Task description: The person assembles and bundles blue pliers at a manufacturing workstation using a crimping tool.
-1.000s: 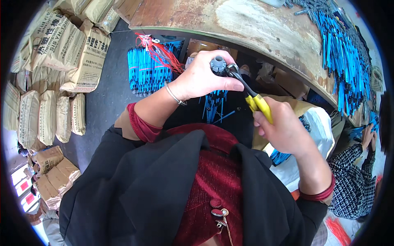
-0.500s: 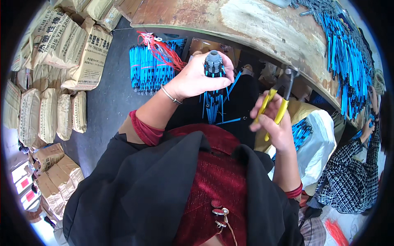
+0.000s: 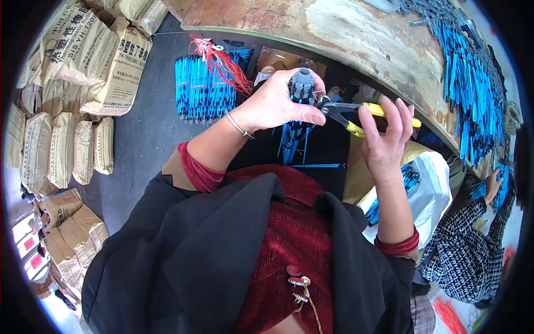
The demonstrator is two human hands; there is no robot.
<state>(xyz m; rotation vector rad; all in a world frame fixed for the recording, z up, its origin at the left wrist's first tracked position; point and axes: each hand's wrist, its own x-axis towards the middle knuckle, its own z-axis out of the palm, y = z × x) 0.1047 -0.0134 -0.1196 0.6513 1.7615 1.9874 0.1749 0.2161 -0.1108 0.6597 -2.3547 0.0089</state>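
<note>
Grey-topped bundle [image 3: 302, 86], yellow-handled pliers [image 3: 337, 110].
Gripped by left hand [image 3: 275, 104] and right hand [image 3: 385, 139] respectively; far-left sticks [image 3: 194, 92] banded, work judged unfinished.

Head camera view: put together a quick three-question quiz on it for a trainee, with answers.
1. Which hand holds the yellow-handled pliers?
2. What does the left hand grip?
A) a paper sack
B) a grey-topped bundle
C) a wooden board
3. True or false: brown paper sacks are stacked on the person's left.

Key: 1. the right hand; 2. B; 3. true.
</note>
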